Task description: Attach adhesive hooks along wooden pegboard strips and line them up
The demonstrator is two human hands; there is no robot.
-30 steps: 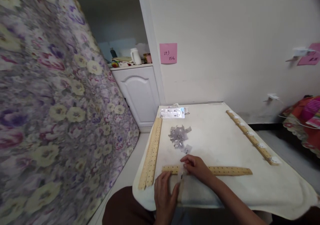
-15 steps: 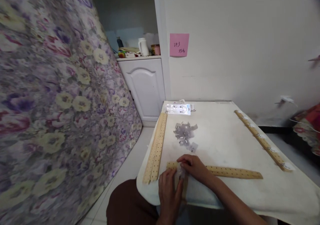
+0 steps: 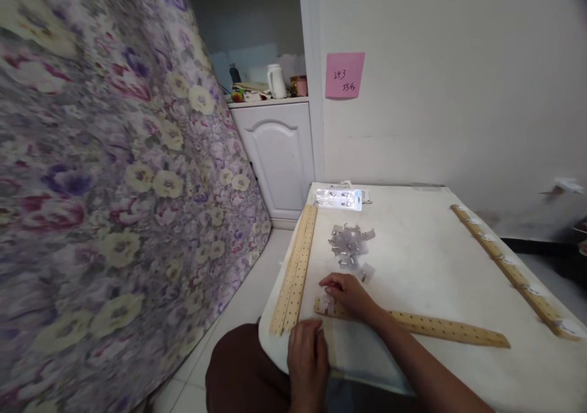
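Observation:
My right hand (image 3: 347, 293) rests on the left end of a perforated wooden strip (image 3: 440, 328) lying across the near part of the white table (image 3: 422, 260). Its fingers are curled around a small clear clip (image 3: 326, 304) pressed onto the strip. My left hand (image 3: 306, 358) sits at the table's near edge, just below the strip's end, fingers bent and close together; whether it holds anything is hidden. A heap of clear clips (image 3: 351, 246) lies a little beyond my right hand.
Two more wooden strips (image 3: 296, 268) lie side by side along the table's left edge. Another strip with clips on it (image 3: 509, 270) runs along the right side. A blister pack (image 3: 338, 198) lies at the far edge. A flowered mattress (image 3: 105, 174) leans at left.
The view has swung left. My left hand has drawn back from the strip's end toward the table edge. My right hand stays on the strip's left end with the clip.

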